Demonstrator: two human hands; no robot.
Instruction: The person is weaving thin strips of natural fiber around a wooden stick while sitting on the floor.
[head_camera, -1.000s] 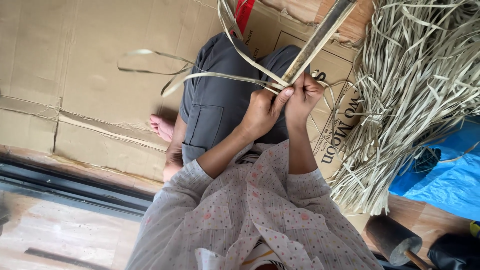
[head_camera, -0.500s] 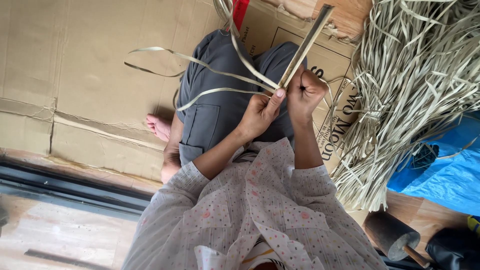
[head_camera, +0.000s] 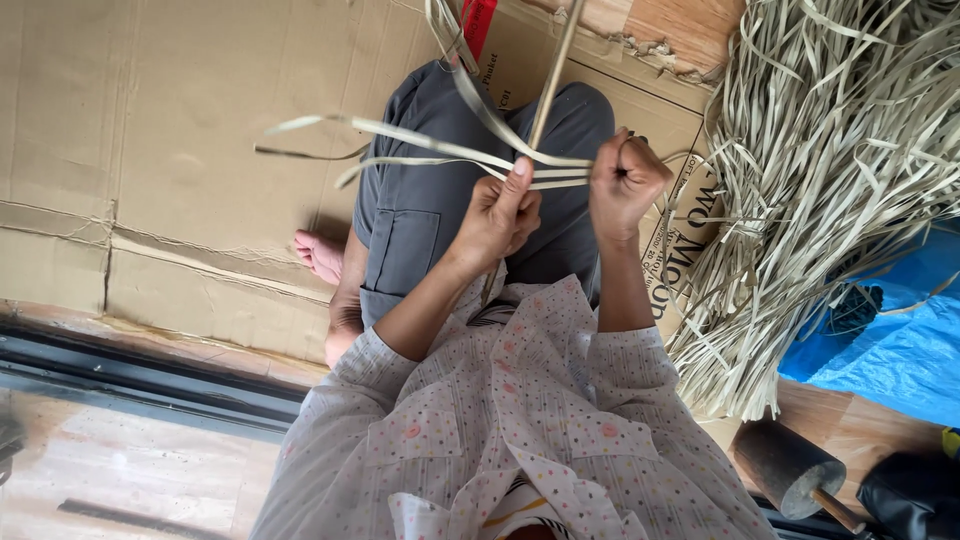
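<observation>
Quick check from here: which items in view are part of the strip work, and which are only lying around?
In use: left hand; right hand; pale leaf strips; thin stick; heap of strips.
Lying about: mallet; blue tarp; flattened cardboard.

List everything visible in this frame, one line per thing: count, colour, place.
leaf strips: several, pale tan, held between both hands, trailing left
thin stick: one, tan, rising from the hands
pile of leaf strips: one heap, pale tan, right
cardboard sheets: flattened, brown, under the person
tarp: one, blue, right edge
mallet: one, dark head, wooden handle, lower right
trousers: grey, centre
shirt: pale, dotted, bottom
bare foot: one, left of knee
left hand: grip on strips
right hand: fist closed on strips
</observation>
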